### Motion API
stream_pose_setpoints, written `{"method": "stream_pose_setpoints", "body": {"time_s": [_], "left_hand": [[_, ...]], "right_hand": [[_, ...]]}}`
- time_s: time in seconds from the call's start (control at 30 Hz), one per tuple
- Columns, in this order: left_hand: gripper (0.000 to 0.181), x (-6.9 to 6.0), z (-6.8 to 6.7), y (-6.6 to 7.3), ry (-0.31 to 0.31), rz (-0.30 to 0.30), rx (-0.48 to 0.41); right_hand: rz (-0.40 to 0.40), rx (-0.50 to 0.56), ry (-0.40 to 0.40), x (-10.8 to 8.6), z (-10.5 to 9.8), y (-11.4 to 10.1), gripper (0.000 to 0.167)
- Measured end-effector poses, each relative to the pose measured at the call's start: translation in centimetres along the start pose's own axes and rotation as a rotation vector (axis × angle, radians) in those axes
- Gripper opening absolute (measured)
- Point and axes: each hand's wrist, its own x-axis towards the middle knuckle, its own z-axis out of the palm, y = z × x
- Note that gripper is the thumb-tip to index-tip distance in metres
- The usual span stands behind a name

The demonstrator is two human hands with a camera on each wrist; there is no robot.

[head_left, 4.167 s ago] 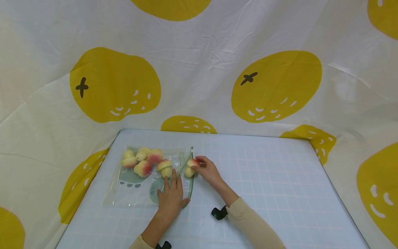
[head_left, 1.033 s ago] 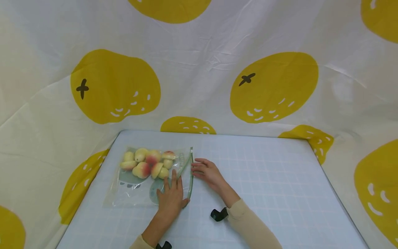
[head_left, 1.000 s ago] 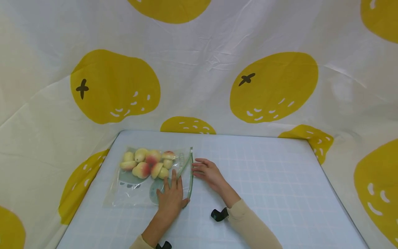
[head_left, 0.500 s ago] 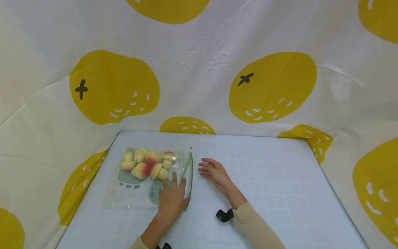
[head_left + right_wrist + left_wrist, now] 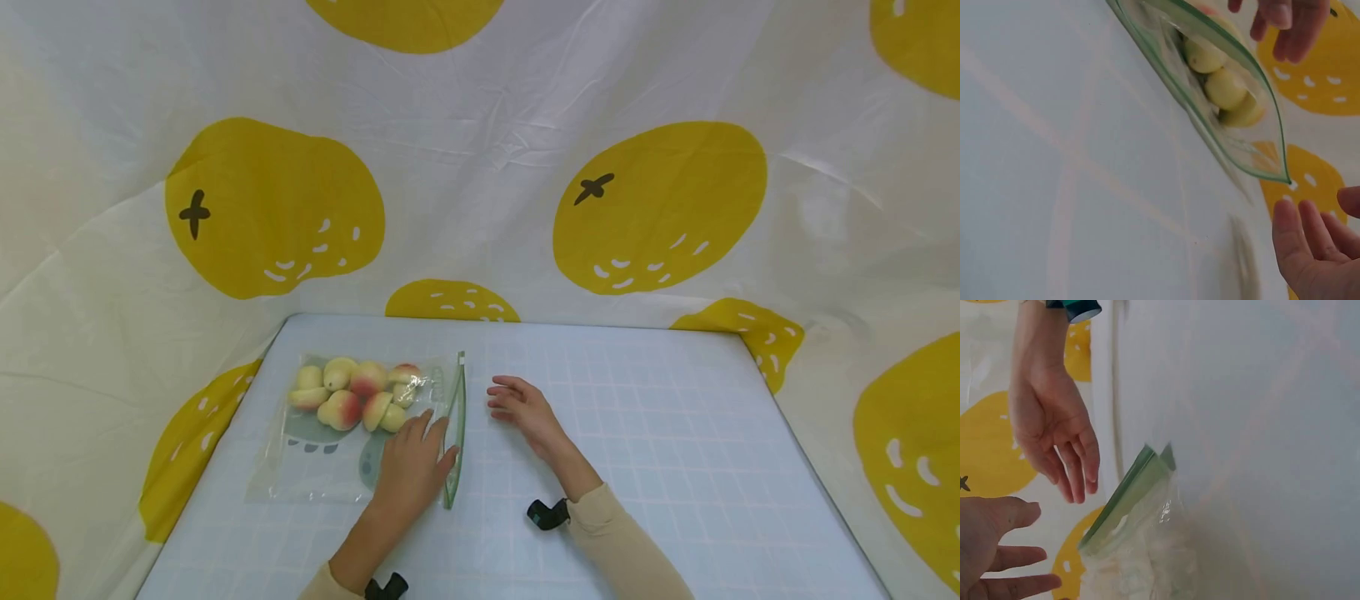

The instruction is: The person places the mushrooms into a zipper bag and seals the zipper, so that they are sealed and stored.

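A clear zip bag with a green zip edge lies flat on the table, its mouth toward the right. Inside it are several cream and red mushroom-shaped pieces, clustered in its far half. Over the bag's near right part is my left hand, fingers spread loosely; in the left wrist view its fingers hold nothing. My right hand hovers to the right of the zip edge, apart from it, fingers loosely bent and without any object. The right wrist view shows the bag's mouth gaping, pieces visible within.
The pale checked table extends to the right of the bag. A whitish cloth with yellow fruit prints hangs behind and beside it. Black wrist cameras are strapped on both wrists.
About four seconds ago my right hand held a mushroom-shaped piece at the bag's mouth; it now lies inside. The right hand has drawn back rightward. My left hand has lifted from pressing the bag.
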Motion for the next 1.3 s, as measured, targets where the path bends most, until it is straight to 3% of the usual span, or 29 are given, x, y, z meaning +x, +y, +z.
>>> {"method": "stream_pose_setpoints", "body": {"time_s": [0.07,0.13,0.3,0.57,0.93,1.13,1.3], "left_hand": [[0.041,0.8,-0.2,-0.6,0.022,0.001,-0.102],[0.038,1.7,-0.4,-1.1,0.005,-0.029,-0.213],[0.039,4.2,-0.9,-3.0,-0.088,-0.134,-0.443],[0.039,9.5,-0.5,-6.1,-0.251,-0.164,-0.703],[0.037,15.4,2.0,-8.6,-0.386,-0.133,-0.798],[0.041,17.5,3.8,-9.8,-0.503,-0.105,-0.725],[0.038,18.2,5.3,-10.5,-0.553,-0.116,-0.657]], "right_hand": [[-0.007,-0.018,0.007,0.0,0.0,-0.1,0.044],[-0.018,-0.041,0.014,0.1,0.0,-0.1,0.043],[-0.040,-0.091,0.026,0.2,0.0,-0.4,0.041],[-0.043,-0.126,0.056,0.8,0.3,-0.7,0.039],[-0.055,-0.113,0.065,2.0,0.7,-0.9,0.041],[-0.058,-0.088,0.070,2.8,0.8,-0.9,0.041],[-0.043,-0.082,0.077,3.4,0.8,-1.3,0.039]]}}
